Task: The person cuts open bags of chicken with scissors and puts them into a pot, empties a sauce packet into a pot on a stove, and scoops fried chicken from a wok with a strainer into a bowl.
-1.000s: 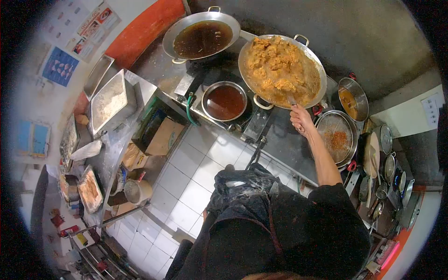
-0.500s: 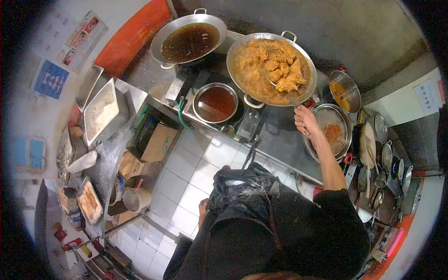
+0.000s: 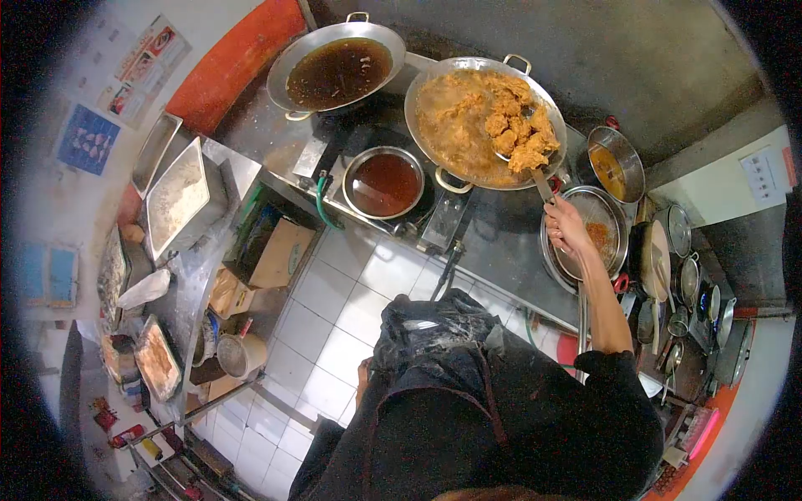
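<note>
My right hand (image 3: pixel 567 224) is closed around the metal handle of a skimmer (image 3: pixel 543 185). Golden fried chicken pieces (image 3: pixel 520 134) are heaped over the skimmer's head, which they mostly hide, at the right side of a wide wok (image 3: pixel 413 125). More battered pieces lie in bubbling oil (image 3: pixel 455 138) to the left. Just below my right hand, a round mesh strainer (image 3: pixel 591 259) with orange crumbs sits over a metal bowl. My left hand (image 3: pixel 363 376) hangs low beside my dark apron (image 3: pixel 426 334); only a sliver shows and its fingers are mostly hidden.
Another wok (image 3: pixel 280 75) holds dark oil at the back left. A pot of reddish-brown liquid (image 3: pixel 384 184) stands in front. Right of the frying wok is a deep pan (image 3: pixel 639 171) with yellowish liquid. A tray of flour (image 3: pixel 180 200) rests on the left counter; pans and utensils crowd the right.
My right hand has moved slightly right and down, drawing the skimmer and its heap of chicken toward the wok's right rim. More of the skimmer's handle shows. My left hand stays low.
</note>
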A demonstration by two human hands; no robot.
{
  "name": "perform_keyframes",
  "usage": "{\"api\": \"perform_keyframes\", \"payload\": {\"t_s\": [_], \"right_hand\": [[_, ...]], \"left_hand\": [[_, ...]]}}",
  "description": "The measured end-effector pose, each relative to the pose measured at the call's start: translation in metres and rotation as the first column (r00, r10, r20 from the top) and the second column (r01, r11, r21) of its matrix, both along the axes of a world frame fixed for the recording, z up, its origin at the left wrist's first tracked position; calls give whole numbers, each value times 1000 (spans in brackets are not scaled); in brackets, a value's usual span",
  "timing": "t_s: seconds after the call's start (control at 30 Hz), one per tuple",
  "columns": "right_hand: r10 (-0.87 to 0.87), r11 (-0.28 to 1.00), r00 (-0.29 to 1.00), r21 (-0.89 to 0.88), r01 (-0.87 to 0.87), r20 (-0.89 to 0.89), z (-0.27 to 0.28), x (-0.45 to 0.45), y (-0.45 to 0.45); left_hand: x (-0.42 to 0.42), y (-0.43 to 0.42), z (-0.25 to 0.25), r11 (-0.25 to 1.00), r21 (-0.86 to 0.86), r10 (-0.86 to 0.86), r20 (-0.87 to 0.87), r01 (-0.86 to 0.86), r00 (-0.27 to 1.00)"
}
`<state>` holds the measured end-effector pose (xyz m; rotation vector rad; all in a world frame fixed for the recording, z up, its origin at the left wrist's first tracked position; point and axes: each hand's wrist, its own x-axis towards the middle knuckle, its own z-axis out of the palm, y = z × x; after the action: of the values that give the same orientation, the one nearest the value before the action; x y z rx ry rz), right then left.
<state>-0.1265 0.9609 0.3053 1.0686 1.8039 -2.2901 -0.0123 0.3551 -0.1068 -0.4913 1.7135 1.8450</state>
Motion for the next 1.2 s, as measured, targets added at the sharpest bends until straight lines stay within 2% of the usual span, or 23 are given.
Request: {"api": "perform_keyframes", "payload": {"t_s": [0.17, 0.27, 0.33, 0.4, 0.5, 0.53, 0.6, 0.67, 0.7, 0.73, 0.8, 0.87, 0.93, 1.0, 1.07, 1.1, 1.13, 1.2], "right_hand": [[-8, 996, 1000, 91, 6, 21, -19, -17, -3], [2, 999, 999, 36, -4, 41, -21, -10, 7], [-23, 996, 998, 82, 17, 66, -16, -12, 10], [84, 983, 995, 161, -91, 49, -14, -21, 21], [23, 973, 995, 228, -45, 97, -9, -35, 10], [-22, 958, 990, 285, -20, 143, -5, -35, 7], [-1, 963, 989, 267, -39, 149, -4, -34, 18], [72, 964, 978, 236, -118, 196, -21, -33, 42], [39, 954, 983, 287, -89, 177, -29, -33, 49], [42, 954, 983, 286, -92, 177, -25, -33, 49], [54, 903, 972, 404, -144, 227, -10, -34, 52], [62, 892, 968, 421, -162, 242, 1, -39, 51], [81, 794, 960, 565, -225, 268, 6, -43, 47], [43, 789, 962, 582, -198, 270, -3, -40, 60], [142, 622, 900, 670, -406, 413, -1, -35, 70], [144, 620, 898, 670, -409, 415, -1, -30, 77], [94, 518, 902, 754, -405, 421, 0, -24, 79], [47, 405, 906, 821, -402, 420, 0, -16, 80]], "left_hand": [[-2, 2, 0, 999, -32, -42, 11, 43, 999], [-9, 1, -2, 996, -57, -62, 11, 62, 998], [-11, 1, -3, 994, -87, -73, 6, 73, 997], [-9, 3, -7, 989, -121, -89, 9, 90, 996], [-6, 3, -16, 979, -160, -126, 9, 126, 992], [-4, 4, -20, 993, -82, -85, 0, 84, 996], [0, 6, -24, 997, 78, -2, -2, 2, 1000], [1, 4, -20, 999, 29, -23, -3, 23, 1000], [1, 3, -17, 999, 7, -38, -5, 38, 999], [3, 1, -16, 999, -8, -43, -2, 43, 999], [6, -2, -14, 998, -29, -54, 0, 54, 999], [8, -3, -14, 997, -43, -65, 0, 65, 998], [11, -3, -11, 995, -56, -77, 0, 76, 997], [8, -3, -8, 993, -73, -89, -7, 88, 996], [4, -3, -3, 990, -98, -108, -18, 106, 994], [3, -2, -1, 988, -110, -112, -23, 109, 993], [2, -1, 3, 985, -126, -119, -29, 115, 992], [0, 0, 11, 977, -169, -141, -49, 130, 989]]}}
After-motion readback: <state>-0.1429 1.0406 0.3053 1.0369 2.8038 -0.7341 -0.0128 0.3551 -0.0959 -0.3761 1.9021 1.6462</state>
